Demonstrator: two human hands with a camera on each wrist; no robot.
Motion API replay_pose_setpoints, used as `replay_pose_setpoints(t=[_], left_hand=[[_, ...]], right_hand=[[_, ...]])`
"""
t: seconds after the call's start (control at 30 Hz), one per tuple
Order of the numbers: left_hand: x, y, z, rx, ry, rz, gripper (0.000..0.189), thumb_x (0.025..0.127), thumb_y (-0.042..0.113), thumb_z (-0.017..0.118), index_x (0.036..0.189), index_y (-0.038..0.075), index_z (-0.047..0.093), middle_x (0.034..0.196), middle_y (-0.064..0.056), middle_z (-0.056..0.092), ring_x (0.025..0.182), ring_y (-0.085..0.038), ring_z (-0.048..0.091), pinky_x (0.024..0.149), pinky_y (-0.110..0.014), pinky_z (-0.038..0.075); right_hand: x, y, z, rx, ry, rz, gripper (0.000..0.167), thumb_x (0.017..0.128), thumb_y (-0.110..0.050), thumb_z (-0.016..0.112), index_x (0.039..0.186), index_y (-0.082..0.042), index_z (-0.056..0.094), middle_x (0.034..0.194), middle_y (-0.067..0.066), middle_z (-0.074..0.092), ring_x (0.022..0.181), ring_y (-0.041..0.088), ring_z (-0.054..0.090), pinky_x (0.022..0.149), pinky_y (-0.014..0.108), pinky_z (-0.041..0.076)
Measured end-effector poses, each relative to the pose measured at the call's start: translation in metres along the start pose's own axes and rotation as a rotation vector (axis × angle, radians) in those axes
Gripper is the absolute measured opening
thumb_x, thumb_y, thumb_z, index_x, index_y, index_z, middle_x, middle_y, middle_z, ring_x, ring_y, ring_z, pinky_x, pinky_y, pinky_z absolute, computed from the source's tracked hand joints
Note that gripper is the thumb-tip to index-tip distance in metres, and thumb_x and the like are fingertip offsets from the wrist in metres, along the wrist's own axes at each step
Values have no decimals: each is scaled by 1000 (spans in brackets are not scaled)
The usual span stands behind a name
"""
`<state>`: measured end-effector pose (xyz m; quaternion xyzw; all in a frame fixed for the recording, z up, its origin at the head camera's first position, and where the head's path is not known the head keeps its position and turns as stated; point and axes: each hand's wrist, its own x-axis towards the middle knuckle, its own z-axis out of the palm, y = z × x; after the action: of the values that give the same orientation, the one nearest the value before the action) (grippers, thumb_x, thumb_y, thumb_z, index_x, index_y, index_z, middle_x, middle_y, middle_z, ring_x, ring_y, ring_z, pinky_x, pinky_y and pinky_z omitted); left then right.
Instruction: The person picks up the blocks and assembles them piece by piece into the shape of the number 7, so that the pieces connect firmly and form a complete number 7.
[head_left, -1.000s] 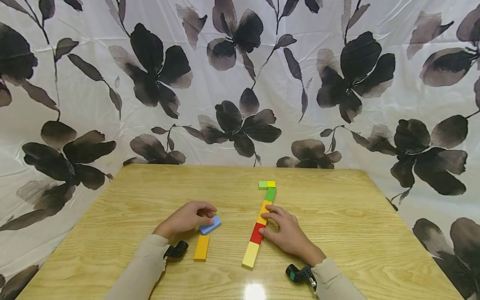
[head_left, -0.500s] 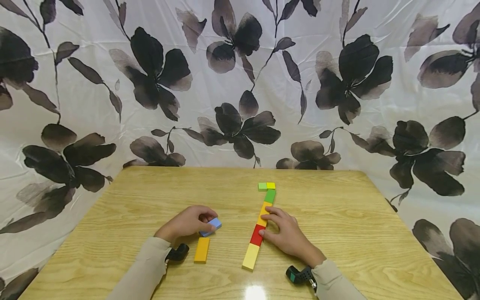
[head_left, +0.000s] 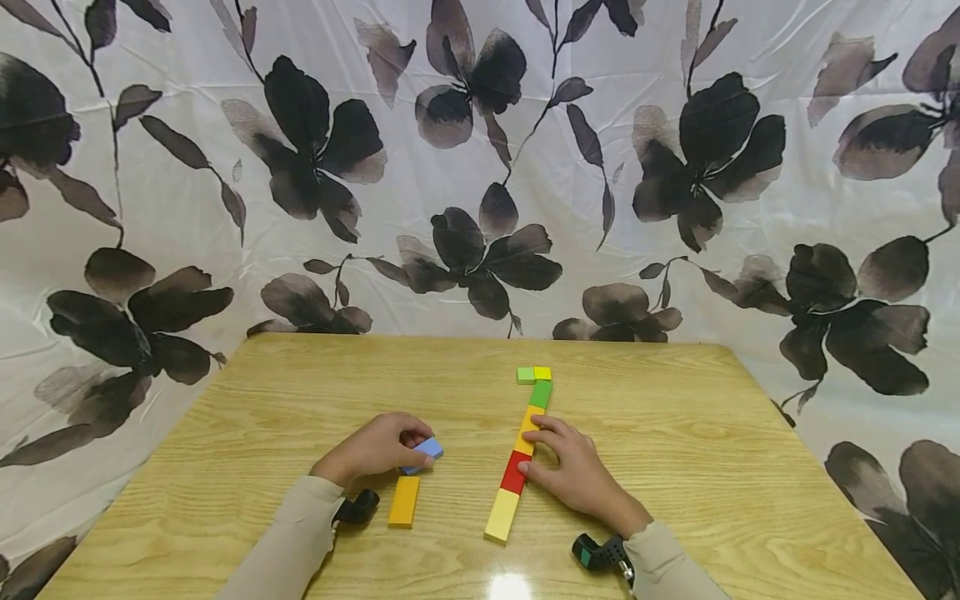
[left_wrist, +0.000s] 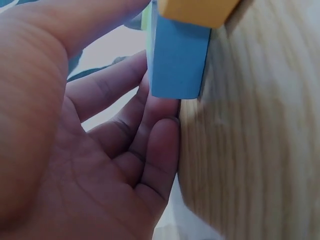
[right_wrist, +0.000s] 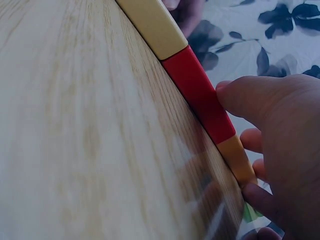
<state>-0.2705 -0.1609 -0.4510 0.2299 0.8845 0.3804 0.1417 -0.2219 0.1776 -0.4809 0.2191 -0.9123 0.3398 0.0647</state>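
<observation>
My left hand pinches a blue rectangular block lying flat on the table, thumb on its near side and fingers beyond it. Part of that block is hidden by the thumb. Just nearer me lies an orange block; its end shows above the blue block in the left wrist view. My right hand rests beside a slanting row, its thumb touching the red block and its fingertips on a yellow-orange stretch. The right wrist view shows the thumb against the red block.
A pale yellow block forms the near end of the row. Farther up are a green block, then a small yellow block beside a light green one. A floral cloth hangs behind the wooden table.
My left thumb and fingers have closed lower around the blue block, which has barely moved. The right hand and the row stay as they were.
</observation>
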Motion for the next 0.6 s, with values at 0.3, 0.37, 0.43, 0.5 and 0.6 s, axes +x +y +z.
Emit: replay_pose_setpoints(t=[0.3,0.37,0.43,0.5,0.6], left_hand=[[-1,0,0,32,-2,23,33,86,29,82,109,9,71,95,2,62,85,-17,57,77,-38,50],[-1,1,0,37,0,30,31,86,28,81,109,9,71,95,2,62,84,-17,57,77,-38,49],[-2,1,0,39,1,35,30,87,26,80,109,8,71,95,2,62,84,-17,57,76,-38,49],[-2,2,0,43,2,39,29,88,26,80,109,8,71,94,2,62,83,-17,57,76,-37,49],[-1,2,0,47,5,43,27,89,24,79,110,8,71,94,2,62,83,-17,57,75,-37,49]], right_hand=[[-1,-1,0,7,-5,2,45,92,-39,73,130,-16,68,150,6,47,139,30,41,104,58,29],[-1,-1,0,7,-3,2,45,92,-39,73,130,-16,68,150,6,47,139,30,41,104,58,29],[-1,-1,1,8,-5,2,45,92,-40,73,130,-16,68,150,6,47,140,30,40,104,58,29],[0,-1,1,6,-5,1,45,92,-40,73,130,-16,68,150,6,47,140,30,40,104,58,29],[0,-1,1,3,-5,-3,45,92,-40,73,130,-16,68,151,5,47,139,30,41,103,58,29]])
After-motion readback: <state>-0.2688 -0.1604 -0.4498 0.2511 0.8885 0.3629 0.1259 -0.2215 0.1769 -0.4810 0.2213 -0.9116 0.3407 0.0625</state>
